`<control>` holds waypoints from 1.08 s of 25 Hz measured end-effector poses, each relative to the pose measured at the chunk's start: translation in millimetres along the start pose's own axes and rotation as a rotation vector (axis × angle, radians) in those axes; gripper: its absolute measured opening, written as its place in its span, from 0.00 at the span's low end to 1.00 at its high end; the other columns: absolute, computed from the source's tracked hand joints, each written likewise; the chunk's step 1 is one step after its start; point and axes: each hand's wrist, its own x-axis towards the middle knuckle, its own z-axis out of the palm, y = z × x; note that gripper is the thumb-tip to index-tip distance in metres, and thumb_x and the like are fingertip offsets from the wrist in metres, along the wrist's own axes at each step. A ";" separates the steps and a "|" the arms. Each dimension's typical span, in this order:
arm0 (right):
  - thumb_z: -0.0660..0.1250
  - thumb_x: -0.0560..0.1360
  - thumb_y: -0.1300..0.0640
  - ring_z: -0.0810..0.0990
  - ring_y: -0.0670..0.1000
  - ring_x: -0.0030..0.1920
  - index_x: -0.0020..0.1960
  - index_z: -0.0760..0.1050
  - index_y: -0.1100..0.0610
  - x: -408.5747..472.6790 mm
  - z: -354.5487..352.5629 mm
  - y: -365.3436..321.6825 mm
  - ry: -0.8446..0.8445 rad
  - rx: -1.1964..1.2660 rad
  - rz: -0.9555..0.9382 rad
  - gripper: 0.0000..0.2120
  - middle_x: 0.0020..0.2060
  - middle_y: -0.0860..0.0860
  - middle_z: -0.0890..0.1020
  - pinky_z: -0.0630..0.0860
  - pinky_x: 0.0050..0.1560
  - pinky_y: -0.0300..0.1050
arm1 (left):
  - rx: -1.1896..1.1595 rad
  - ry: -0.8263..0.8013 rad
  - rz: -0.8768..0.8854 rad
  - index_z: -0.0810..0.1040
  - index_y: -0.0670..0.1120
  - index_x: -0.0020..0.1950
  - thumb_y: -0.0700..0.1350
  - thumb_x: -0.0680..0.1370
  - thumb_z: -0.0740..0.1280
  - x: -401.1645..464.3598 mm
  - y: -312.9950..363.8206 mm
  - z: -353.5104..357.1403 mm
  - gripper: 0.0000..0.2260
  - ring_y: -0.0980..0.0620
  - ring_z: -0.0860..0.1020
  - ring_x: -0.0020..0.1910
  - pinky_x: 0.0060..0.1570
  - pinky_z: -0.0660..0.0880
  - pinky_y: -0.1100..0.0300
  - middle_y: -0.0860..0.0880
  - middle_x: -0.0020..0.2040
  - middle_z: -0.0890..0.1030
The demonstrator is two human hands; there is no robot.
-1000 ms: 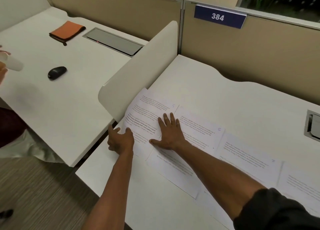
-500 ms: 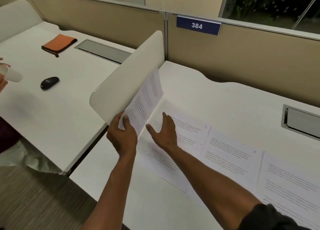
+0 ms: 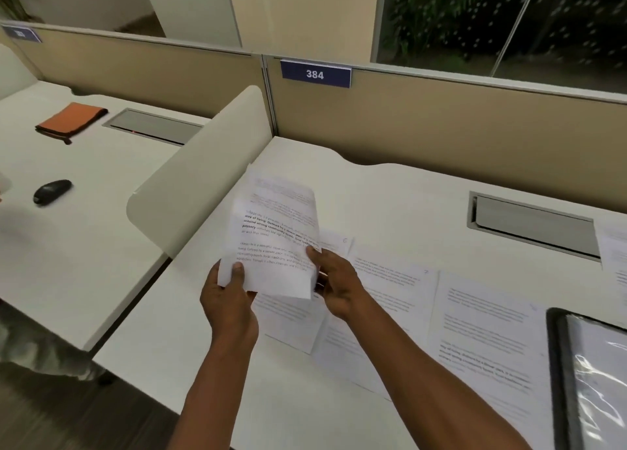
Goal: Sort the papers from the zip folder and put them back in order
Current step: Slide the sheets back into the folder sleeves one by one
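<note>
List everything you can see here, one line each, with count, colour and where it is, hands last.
held papers: a few sheets, white, lifted above the near desk
papers on desk: at least four, white, printed, in an overlapping row on the near desk
zip folder: one, clear with black edge, near desk's right end
divider: one, cream, between the two desks
sign 384: one, blue, on the tan partition
cable hatch: two, grey, one per desk
mouse: one, black, left desk
pouch: one, orange, left desk, far side
left hand: grips the held papers' lower left corner
right hand: holds their right edge
</note>
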 end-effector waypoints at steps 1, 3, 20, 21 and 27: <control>0.78 0.71 0.56 0.83 0.59 0.58 0.64 0.80 0.59 -12.5 -16.6 -2.9 -0.022 0.023 -0.010 0.23 0.60 0.58 0.83 0.80 0.59 0.57 | 0.012 -0.008 -0.021 0.79 0.45 0.62 0.37 0.82 0.65 -13.5 -8.3 -0.5 0.11 0.49 0.82 0.55 0.44 0.82 0.59 0.46 0.57 0.83; 0.77 0.72 0.60 0.81 0.64 0.62 0.68 0.77 0.61 -39.5 -49.5 -8.5 -0.027 0.067 -0.035 0.25 0.62 0.61 0.81 0.75 0.64 0.67 | 0.042 -0.039 -0.046 0.79 0.44 0.63 0.37 0.81 0.65 -40.9 -26.3 -1.8 0.11 0.49 0.82 0.55 0.43 0.82 0.60 0.45 0.58 0.83; 0.71 0.77 0.65 0.85 0.58 0.55 0.65 0.76 0.53 -361.0 -390.5 14.6 0.563 -0.039 -0.241 0.18 0.56 0.53 0.85 0.82 0.56 0.61 | 0.590 -0.745 -0.392 0.81 0.44 0.62 0.42 0.83 0.63 -351.7 -184.6 25.6 0.11 0.40 0.84 0.49 0.47 0.83 0.53 0.44 0.54 0.85; 0.71 0.77 0.64 0.85 0.58 0.55 0.65 0.76 0.52 -372.7 -402.5 20.5 0.605 -0.036 -0.246 0.19 0.56 0.53 0.85 0.81 0.56 0.62 | 0.618 -0.777 -0.410 0.81 0.44 0.61 0.42 0.83 0.63 -364.9 -190.0 29.2 0.10 0.40 0.84 0.48 0.47 0.83 0.52 0.44 0.54 0.85; 0.72 0.76 0.64 0.85 0.57 0.53 0.61 0.77 0.51 -421.3 -440.9 38.2 0.778 -0.075 -0.257 0.16 0.55 0.52 0.85 0.82 0.54 0.62 | 0.800 -0.990 -0.543 0.77 0.49 0.64 0.44 0.81 0.67 -395.4 -197.5 51.8 0.12 0.40 0.85 0.48 0.48 0.81 0.49 0.46 0.53 0.86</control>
